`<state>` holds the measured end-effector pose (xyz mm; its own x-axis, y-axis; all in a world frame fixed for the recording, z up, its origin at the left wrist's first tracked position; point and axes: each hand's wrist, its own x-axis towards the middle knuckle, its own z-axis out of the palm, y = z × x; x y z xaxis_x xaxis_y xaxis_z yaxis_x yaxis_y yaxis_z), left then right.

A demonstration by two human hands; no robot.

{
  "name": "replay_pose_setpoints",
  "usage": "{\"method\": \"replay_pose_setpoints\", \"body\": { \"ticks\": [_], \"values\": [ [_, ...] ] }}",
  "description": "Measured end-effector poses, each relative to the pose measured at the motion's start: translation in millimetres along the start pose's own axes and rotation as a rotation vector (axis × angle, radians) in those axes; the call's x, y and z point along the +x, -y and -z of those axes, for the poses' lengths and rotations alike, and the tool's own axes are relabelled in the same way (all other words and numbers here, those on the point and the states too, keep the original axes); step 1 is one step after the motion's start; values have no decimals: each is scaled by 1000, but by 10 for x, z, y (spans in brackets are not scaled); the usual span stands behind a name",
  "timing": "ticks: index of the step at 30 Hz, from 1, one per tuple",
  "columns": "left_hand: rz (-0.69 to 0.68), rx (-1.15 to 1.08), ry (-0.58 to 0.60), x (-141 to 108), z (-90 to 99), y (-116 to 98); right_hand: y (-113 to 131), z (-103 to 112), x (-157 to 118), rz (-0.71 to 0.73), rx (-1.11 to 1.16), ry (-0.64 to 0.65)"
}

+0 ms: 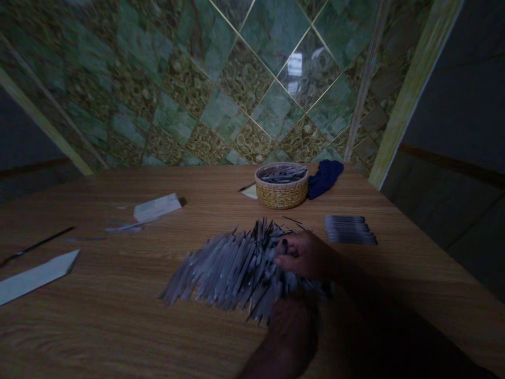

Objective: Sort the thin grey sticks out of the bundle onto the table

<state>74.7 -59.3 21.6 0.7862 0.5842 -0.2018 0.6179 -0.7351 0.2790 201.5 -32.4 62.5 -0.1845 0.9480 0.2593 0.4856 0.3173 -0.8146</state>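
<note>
A wide heap of slim sticks (224, 268), many in clear plastic sleeves and some with dark parts, lies in the middle of the table; they look like pens, but their kind is not certain. Over its right part my right hand (305, 255) is closed, thumb and fingers drawn together near a small dark tip; most of what it grips is hidden. Low at the heap's near right edge is my left hand (294, 323), back upward, its fingers lost in shadow. To the right, several similar sticks (349, 229) lie side by side in a neat row.
A round woven basket (282, 195) full of similar sticks stands at the back, beside a dark blue cloth (325, 178). On the left lie a white box (158, 207), loose clear sleeves (128, 227), a thin dark stick (39, 245) and a pale flat strip (37, 276). A tiled wall rises behind.
</note>
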Motion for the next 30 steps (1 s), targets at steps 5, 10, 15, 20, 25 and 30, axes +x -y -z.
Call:
{"method": "replay_pose_setpoints", "body": {
  "ticks": [5, 10, 15, 20, 25, 30],
  "values": [
    [-7, -36, -5, -1, -76, 15, 28, 6, -5, -26, 33, 0],
    [-75, -43, 23, -15, -32, -13, 28, 13, 7, -16, 21, 5],
    [-161, 16, 47, -35, -1, -4, 31, 8, 3, -34, 10, 13],
    [-179, -6, -2, -26, -91, 39, 16, 5, -1, -39, -5, 10],
    [-196, 53, 32, -12, -106, 6, -1, 5, 7, -14, -37, 5],
    [-190, 29, 32, 20, -88, -40, -4, 7, 15, -12, -63, -4]
  ]
}}
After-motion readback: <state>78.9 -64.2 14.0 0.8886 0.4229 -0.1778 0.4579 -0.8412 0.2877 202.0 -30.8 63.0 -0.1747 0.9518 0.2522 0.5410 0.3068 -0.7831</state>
